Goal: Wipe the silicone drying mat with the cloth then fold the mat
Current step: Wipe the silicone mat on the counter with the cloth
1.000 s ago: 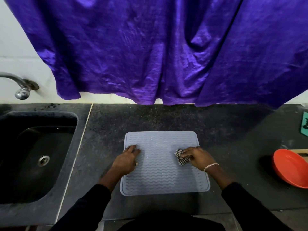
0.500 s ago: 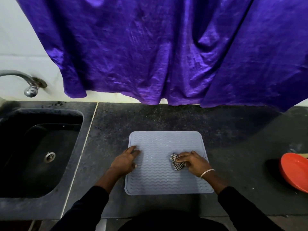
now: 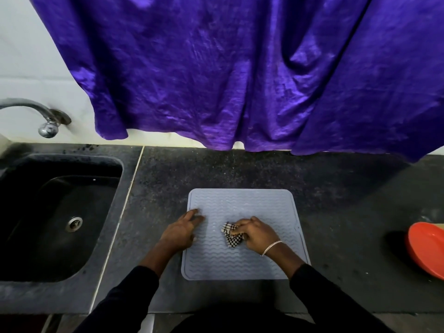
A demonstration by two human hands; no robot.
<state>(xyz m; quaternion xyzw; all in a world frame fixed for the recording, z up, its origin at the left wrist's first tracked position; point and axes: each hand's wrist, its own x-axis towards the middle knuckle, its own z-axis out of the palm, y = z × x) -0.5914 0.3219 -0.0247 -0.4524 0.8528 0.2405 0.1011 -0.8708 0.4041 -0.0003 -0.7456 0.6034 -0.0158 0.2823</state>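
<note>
- The mat, pale grey-blue with wavy ridges, lay flat and unfolded on the dark counter, just right of the sink.
- The left hand was down on the mat's left edge, palm flat and fingers spread forward, gripping nothing, simply pressing the mat against the counter.
- The right hand sat near the middle of the mat, fingers curled in around the cloth, a small black-and-white checked rag bunched up under the fingertips.
- The cloth stuck out to the left of that hand and was touching the ridged surface, between the two hands.
- A silver bracelet showed on the right wrist, and both arms came in from the bottom edge in dark sleeves.
- Over on the left, the sink was a deep black basin with a round metal drain, and a curved metal tap hung above its far corner.
- A crumpled purple sheet hung down the wall behind, its lower edge ending just above the back of the counter.
- Far right, a red bowl sat tilted at the frame's edge, well apart from the mat and cut off by the frame.
</note>
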